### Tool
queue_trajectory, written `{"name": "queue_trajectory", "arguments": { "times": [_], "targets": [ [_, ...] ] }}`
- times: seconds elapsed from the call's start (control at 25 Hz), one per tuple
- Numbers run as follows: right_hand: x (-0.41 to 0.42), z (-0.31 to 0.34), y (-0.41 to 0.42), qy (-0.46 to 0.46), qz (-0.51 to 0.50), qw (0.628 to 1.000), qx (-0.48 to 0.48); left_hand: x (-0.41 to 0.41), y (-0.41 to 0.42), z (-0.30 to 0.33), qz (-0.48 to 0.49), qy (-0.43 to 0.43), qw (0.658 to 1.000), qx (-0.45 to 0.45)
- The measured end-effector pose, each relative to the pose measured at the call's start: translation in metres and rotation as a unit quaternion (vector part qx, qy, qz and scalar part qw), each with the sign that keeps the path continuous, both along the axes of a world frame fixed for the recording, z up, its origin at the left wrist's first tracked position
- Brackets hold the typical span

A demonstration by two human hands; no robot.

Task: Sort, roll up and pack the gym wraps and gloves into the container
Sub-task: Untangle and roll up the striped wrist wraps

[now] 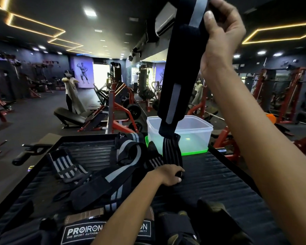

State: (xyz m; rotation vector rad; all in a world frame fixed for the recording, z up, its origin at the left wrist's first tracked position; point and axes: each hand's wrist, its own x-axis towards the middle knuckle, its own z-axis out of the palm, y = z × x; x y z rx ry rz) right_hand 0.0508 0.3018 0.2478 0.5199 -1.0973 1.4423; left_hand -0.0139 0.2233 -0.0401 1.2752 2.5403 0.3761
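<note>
The right hand (219,30) grips the top of one black wrap (173,76), stretched upright before one clear container (193,137); the left hand (170,175) pinches its lower end. Three more wraps (102,175) and two gloves (187,225) lie on the platform (219,188).

I see my right hand (219,30) raised high, pinching the top of a black wrap (173,71) with a grey stripe, which hangs stretched down. My left hand (168,175) grips its striped lower end on the black ribbed platform (228,183). Behind the wrap stands a clear container (198,137) on a green lid (194,152). More wraps (102,167) lie tangled to the left; gloves (85,230) marked PROIRON lie nearest me. Gym machines fill the background.
</note>
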Motion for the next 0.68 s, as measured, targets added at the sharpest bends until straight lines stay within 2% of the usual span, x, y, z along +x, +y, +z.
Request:
{"name": "queue_trajectory", "arguments": {
  "times": [0.16,0.28,0.36,0.44,0.48,0.52,0.6,0.64,0.68],
  "targets": [
    [-0.010,0.036,-0.012,0.027,-0.040,0.998,-0.041,0.003,0.003,0.001,-0.006,0.028,1.000,-0.004],
    [-0.028,0.037,-0.019,-0.046,-0.084,0.995,0.007,0.003,0.000,-0.007,0.006,0.039,0.999,0.005],
    [-0.040,0.008,-0.023,-0.112,-0.079,0.989,0.048,0.004,-0.007,-0.002,0.004,-0.001,0.996,0.084],
    [-0.049,-0.019,-0.023,-0.136,-0.069,0.988,0.037,0.007,-0.020,0.017,0.015,-0.081,0.979,0.186],
    [-0.055,-0.030,-0.022,-0.141,-0.064,0.987,0.030,0.006,-0.030,0.030,0.016,-0.156,0.955,0.252],
    [-0.058,-0.039,-0.021,-0.148,-0.057,0.987,0.033,0.005,-0.041,0.042,0.009,-0.259,0.906,0.334],
    [-0.066,-0.053,-0.019,-0.157,-0.028,0.986,0.044,0.001,-0.065,0.069,-0.008,-0.452,0.748,0.486],
    [-0.069,-0.061,-0.019,-0.155,-0.008,0.987,0.048,-0.005,-0.077,0.081,-0.002,-0.498,0.679,0.540],
    [-0.070,-0.070,-0.021,-0.152,0.009,0.987,0.052,-0.012,-0.087,0.091,0.021,-0.517,0.633,0.576]
  ]
}}
